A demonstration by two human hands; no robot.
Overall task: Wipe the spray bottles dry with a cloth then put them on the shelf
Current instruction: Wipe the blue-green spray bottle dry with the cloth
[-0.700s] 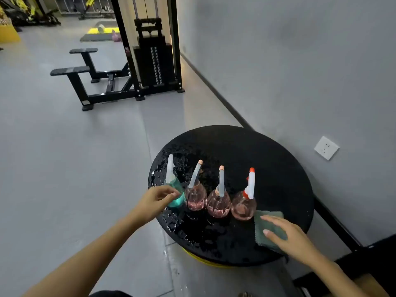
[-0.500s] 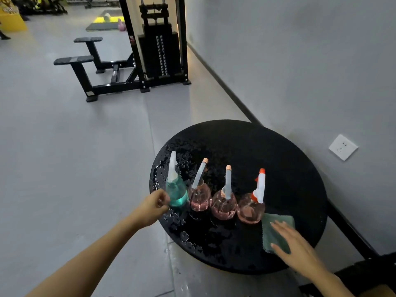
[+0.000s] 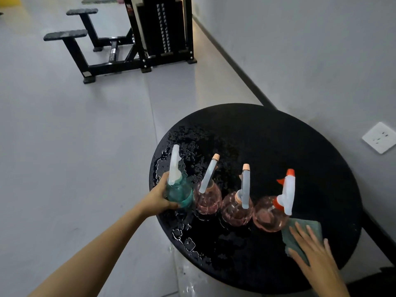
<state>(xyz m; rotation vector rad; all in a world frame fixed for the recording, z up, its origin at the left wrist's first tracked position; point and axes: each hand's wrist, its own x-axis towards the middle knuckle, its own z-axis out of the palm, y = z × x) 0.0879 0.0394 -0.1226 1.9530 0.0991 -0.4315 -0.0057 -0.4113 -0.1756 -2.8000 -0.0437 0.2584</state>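
Several spray bottles stand in a row on a round black wet table (image 3: 278, 146). The leftmost is a teal spray bottle (image 3: 180, 192) with a white head; my left hand (image 3: 158, 198) grips its round body. Right of it stand three pink spray bottles: one (image 3: 207, 197) with a tilted head, a middle one (image 3: 236, 209), and one with an orange-and-white trigger (image 3: 270, 213). A green cloth (image 3: 304, 234) lies on the table at the right, and my right hand (image 3: 315, 251) rests flat on it with straight fingers.
Water drops cover the table's left and front parts. A grey wall with a white socket (image 3: 379, 137) runs along the right. A black weight machine (image 3: 162, 28) and bench (image 3: 85, 46) stand on the grey floor beyond.
My left hand has reached forward and closed around the teal bottle. My right hand stays on the cloth. The camera has moved closer to the table.
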